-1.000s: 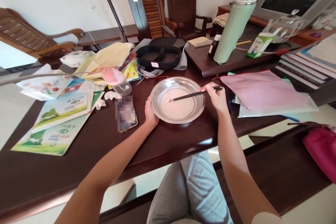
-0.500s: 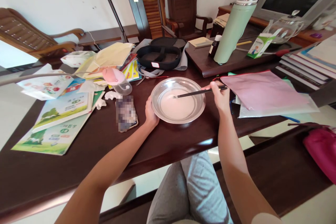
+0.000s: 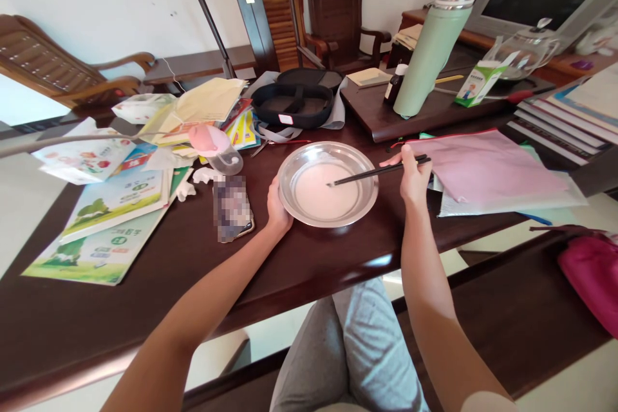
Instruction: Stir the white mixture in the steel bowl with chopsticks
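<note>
A round metal bowl (image 3: 363, 203) stands on the dark wooden table (image 3: 318, 257) in front of me. Pale, milky liquid (image 3: 321, 196) covers its bottom. My left hand (image 3: 279, 207) grips the bowl's left rim, thumb side up. Over the bowl's right side, my right hand (image 3: 412, 174) is closed around a pair of black chopsticks (image 3: 369, 172). They slant down to the left, and their tips are at the liquid near the bowl's middle. How deep the tips go I cannot tell.
Left of the bowl lie a phone (image 3: 234, 206), crumpled tissue (image 3: 205, 175) and booklets (image 3: 111, 206). Behind it sits an open black case (image 3: 294, 103). A green thermos (image 3: 432, 58) stands at the back right. Pink and white zip pouches (image 3: 497, 167) lie beyond my right hand.
My right hand has shifted right, drawing the chopstick tips from the liquid's left part toward its middle. My left hand and the bowl have stayed in place.
</note>
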`<state>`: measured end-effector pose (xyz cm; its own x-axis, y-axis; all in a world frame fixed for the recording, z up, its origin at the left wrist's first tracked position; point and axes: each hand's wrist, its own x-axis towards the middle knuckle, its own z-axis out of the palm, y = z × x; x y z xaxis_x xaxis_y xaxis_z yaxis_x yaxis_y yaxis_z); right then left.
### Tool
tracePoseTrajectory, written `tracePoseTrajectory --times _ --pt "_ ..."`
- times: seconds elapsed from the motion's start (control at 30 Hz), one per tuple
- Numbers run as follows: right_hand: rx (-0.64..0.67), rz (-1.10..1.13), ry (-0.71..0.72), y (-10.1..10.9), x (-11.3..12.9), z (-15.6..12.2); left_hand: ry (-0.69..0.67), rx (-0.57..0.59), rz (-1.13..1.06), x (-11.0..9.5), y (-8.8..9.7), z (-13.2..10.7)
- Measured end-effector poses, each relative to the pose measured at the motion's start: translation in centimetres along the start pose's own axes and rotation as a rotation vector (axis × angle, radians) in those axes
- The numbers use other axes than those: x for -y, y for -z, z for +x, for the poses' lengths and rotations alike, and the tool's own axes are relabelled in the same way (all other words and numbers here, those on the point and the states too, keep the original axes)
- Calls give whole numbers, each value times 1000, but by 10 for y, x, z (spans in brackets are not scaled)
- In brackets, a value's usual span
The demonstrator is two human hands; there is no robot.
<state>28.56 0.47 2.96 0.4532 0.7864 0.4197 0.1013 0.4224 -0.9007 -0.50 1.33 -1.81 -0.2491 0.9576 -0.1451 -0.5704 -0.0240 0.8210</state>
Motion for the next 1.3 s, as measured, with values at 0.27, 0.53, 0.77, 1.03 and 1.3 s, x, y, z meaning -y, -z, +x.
tracePoseTrajectory --times 0.27,0.53,0.77,1.03,1.3 --pt "255 -43 -6 -3 2 -4 0 -17 -8 2 -1 0" --pt "112 5 -17 1 -4 -1 16 -34 -13 0 -2 -1" --pt "111 -18 -6 -1 -1 -1 1 -38 -6 0 -3 -1" --pt "266 -11 -36 -2 2 -5 0 -24 -36 1 -1 0" --pt "29 39 -2 3 -4 2 3 -34 -30 5 3 3"
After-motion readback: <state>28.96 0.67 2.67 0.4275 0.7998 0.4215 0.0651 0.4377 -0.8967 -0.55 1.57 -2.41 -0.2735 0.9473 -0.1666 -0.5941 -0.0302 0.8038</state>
